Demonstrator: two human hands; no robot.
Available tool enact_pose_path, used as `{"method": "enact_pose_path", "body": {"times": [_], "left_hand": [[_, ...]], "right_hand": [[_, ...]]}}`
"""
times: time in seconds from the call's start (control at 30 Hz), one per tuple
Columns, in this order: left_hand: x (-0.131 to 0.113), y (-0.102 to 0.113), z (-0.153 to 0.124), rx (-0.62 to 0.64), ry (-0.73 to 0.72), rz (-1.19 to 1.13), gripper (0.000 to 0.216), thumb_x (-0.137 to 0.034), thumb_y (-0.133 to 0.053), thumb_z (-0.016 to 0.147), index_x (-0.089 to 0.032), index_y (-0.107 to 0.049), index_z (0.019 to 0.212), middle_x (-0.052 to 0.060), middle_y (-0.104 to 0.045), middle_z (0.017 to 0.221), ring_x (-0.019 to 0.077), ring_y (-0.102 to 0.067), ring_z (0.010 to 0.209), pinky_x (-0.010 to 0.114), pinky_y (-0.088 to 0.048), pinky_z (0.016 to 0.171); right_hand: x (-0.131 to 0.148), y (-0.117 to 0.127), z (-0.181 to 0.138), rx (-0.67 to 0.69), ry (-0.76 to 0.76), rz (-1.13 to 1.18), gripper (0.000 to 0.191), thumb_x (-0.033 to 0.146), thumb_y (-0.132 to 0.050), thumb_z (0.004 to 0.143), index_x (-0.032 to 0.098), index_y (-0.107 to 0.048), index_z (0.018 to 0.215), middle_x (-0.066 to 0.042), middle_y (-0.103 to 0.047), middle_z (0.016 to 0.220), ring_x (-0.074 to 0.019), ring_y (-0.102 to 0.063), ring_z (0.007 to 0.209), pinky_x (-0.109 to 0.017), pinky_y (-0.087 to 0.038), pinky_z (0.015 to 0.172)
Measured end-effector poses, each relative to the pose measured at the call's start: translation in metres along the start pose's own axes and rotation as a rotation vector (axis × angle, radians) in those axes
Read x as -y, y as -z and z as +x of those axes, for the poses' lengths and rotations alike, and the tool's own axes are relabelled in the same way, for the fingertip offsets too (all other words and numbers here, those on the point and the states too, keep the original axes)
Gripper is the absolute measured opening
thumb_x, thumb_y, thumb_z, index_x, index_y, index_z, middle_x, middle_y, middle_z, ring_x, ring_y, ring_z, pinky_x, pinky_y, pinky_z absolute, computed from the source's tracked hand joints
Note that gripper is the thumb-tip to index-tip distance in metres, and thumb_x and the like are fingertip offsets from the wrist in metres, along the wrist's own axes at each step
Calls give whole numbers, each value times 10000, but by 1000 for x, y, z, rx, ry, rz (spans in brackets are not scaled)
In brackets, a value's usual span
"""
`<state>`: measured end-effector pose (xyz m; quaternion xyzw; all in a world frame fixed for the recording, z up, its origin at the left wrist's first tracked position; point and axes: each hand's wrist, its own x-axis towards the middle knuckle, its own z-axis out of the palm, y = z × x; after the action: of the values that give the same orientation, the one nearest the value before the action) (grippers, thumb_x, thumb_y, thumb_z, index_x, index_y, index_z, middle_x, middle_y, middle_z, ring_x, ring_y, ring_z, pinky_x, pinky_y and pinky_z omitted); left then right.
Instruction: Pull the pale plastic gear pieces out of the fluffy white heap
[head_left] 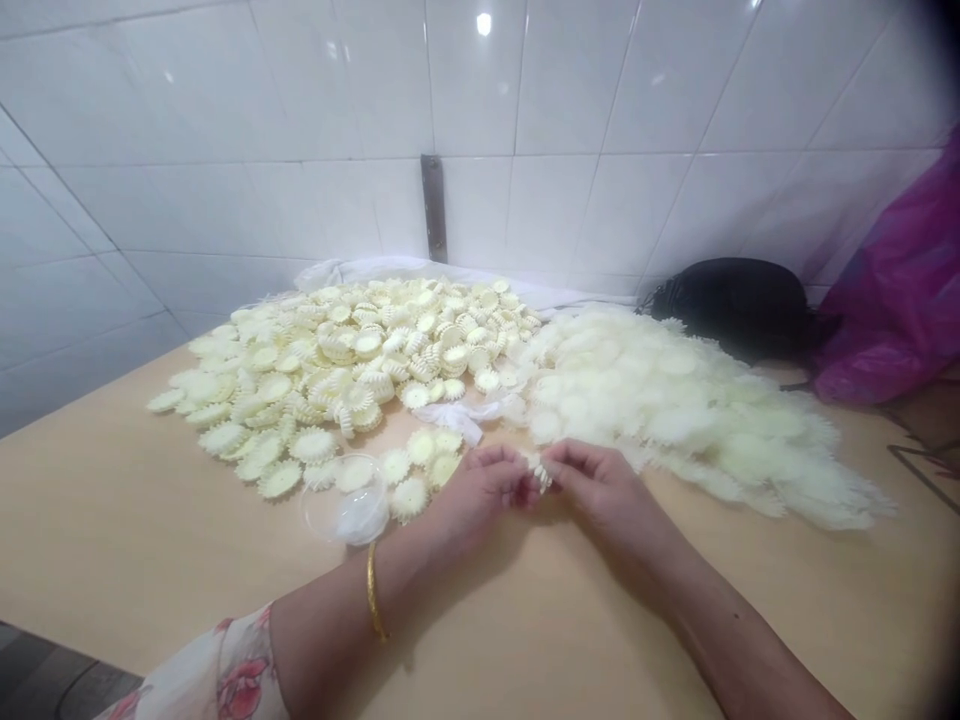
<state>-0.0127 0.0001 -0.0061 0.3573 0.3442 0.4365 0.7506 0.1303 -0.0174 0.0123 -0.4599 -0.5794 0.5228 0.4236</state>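
Note:
Between my fingertips is a small cream disc with a toothed edge (pixel 540 474), mostly covered by the fingers. My left hand (pixel 487 485) pinches it from the left, and my right hand (pixel 592 475) grips its other side. Just left of my left hand lie several loose toothed discs (pixel 410 497). Beside them sits a clear round container (pixel 362 510) with something whitish and translucent in it. Behind my hands spreads a large heap of cream toothed discs (pixel 367 345). To the right lies a heap of paler, sheer, frilly-edged pieces (pixel 675 400).
The wooden table (pixel 225 560) meets a tiled wall (pixel 570 80). A white cloth or plastic sheet (pixel 405 268) lies behind the heaps. At the back right are a black rounded object (pixel 739 300) and a magenta plastic bag (pixel 900 290). A dark metal strip (pixel 433 208) stands against the wall.

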Motion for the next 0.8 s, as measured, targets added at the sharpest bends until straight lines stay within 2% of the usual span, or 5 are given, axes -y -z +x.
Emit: {"method": "enact_pose_path", "body": {"times": [0.27, 0.47, 0.57, 0.7, 0.8], "left_hand": [[-5, -2, -1, 49, -10, -42, 87, -145, -591, 637, -140, -540, 566, 22, -566, 532, 119, -524, 532, 267, -377, 623], [-7, -3, -1, 66, 33, -117, 34, -128, -598, 602, -118, -566, 604, 49, -582, 590, 135, -547, 584, 276, -404, 641], [-6, -2, 0, 67, 39, -89, 70, -176, -604, 634, -110, -578, 631, 57, -590, 614, 140, -556, 602, 277, -418, 644], [-6, -6, -3, -1, 123, -80, 374, -485, -536, 737, -123, -559, 643, 62, -578, 591, 140, -544, 542, 287, -423, 580], [-7, -13, -7, -43, 139, -97, 315, -438, -629, 690, -137, -544, 653, 26, -541, 524, 117, -507, 481, 258, -387, 513]], "right_hand": [[-7, 5, 5, -94, 1, 68, 189, 326, -579, 743, 165, -577, 645, -4, -583, 598, -135, -524, 606, -258, -405, 615], [-9, 4, 6, -171, 7, 180, 225, 389, -571, 744, 181, -546, 662, -2, -552, 617, -146, -518, 620, -279, -419, 637], [-5, -1, 2, -249, 107, -120, 198, 339, -514, 791, 191, -511, 659, 6, -520, 624, -146, -493, 622, -263, -393, 607], [-2, -10, -4, -315, 322, -579, 158, 235, -421, 836, 202, -475, 691, -14, -509, 697, -153, -469, 634, -267, -368, 597], [-2, -15, -6, -275, 380, -648, 184, 223, -371, 858, 206, -461, 698, -30, -520, 722, -156, -477, 635, -269, -376, 594]]}}
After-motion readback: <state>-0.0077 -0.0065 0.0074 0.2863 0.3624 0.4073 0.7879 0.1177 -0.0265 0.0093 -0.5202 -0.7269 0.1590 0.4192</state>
